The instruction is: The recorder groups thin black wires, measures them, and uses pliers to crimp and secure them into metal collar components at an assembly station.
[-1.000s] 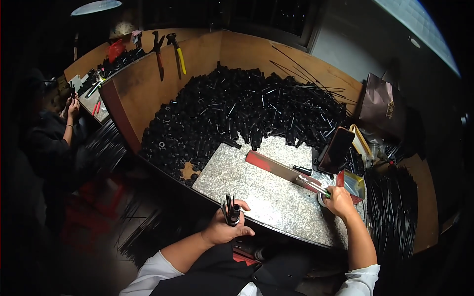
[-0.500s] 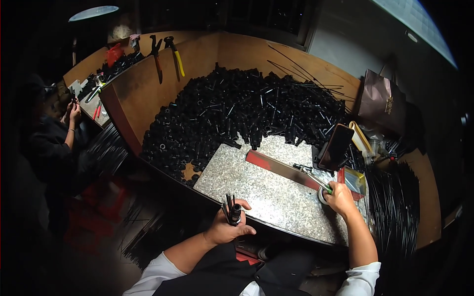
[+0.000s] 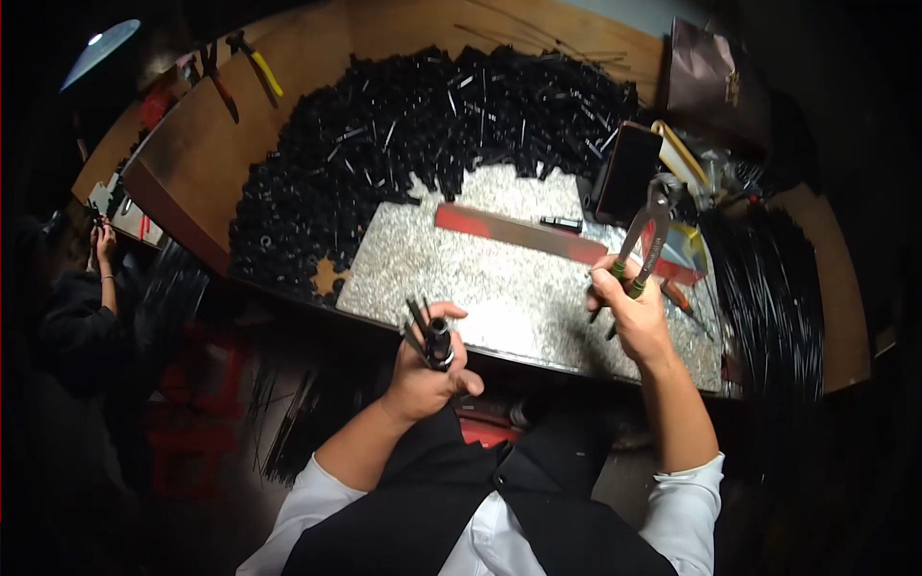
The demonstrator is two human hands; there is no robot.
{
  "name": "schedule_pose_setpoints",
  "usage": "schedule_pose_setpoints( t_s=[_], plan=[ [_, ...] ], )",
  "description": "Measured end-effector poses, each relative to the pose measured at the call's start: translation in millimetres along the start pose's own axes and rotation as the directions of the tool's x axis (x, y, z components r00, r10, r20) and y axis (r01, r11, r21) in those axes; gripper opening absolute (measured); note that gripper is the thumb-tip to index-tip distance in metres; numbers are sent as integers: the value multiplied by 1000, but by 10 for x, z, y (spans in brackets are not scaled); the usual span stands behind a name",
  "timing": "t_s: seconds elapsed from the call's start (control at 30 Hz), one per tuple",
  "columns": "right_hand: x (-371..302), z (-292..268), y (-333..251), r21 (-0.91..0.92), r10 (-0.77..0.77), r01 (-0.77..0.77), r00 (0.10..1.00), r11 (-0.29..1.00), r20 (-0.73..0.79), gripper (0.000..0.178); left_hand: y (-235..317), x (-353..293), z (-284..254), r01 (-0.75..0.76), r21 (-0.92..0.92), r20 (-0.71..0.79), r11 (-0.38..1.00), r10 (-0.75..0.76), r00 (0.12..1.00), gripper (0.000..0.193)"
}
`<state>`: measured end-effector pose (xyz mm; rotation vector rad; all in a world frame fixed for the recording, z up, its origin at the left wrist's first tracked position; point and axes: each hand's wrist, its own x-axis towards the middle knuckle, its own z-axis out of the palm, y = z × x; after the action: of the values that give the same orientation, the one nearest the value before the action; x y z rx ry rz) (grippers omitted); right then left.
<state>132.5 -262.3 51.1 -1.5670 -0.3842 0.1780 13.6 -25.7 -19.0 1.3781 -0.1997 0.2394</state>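
My left hand [image 3: 423, 386] is closed around a few black tubular parts [image 3: 439, 346] and thin black rods, in front of the table's near edge. Its thumb sticks out to the side. In my right hand [image 3: 642, 322] is a pair of pincers [image 3: 655, 216] with green handles, raised over the right side of the speckled table top [image 3: 403, 254]. The pincers' jaws point away from me, near the dark phone. On the table top lies a long red and grey bar [image 3: 519, 235]. Just beyond the bar rests a small black part [image 3: 562, 224].
A large heap of black parts [image 3: 451, 106] covers the table's far side. A propped phone [image 3: 631, 171], a small tray [image 3: 688, 252] and an orange-handled tool [image 3: 678, 296] are at right, near bundled black rods [image 3: 768, 298]. Another person [image 3: 82, 307] works at far left.
My right hand has lifted the pincers from beside the bar and turned their jaws away from me. My left hand still holds its parts. The view has tilted downward.
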Motion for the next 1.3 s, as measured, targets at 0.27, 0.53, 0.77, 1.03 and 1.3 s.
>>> schedule_pose_setpoints(
  t_s=[0.27,0.53,0.77,1.03,1.3],
  plan=[
    [-460,680,162,355,-37,-59,965,933,260,12,91,35,169,-106,310,43,945,98,994,82],
    [-515,904,218,102,-213,201,969,974,123,9,112,-82,194,-33,110,36,993,29,999,72],
    [-464,922,221,-232,-280,302,952,925,121,4,21,-112,182,-102,103,12,989,102,995,66],
    [-478,997,260,40,-253,253,916,967,311,10,25,-99,104,-99,86,-24,991,101,995,78],
    [-544,1131,293,133,-268,239,925,962,271,6,-75,-129,63,-90,28,-55,996,92,994,91]
  ],
)
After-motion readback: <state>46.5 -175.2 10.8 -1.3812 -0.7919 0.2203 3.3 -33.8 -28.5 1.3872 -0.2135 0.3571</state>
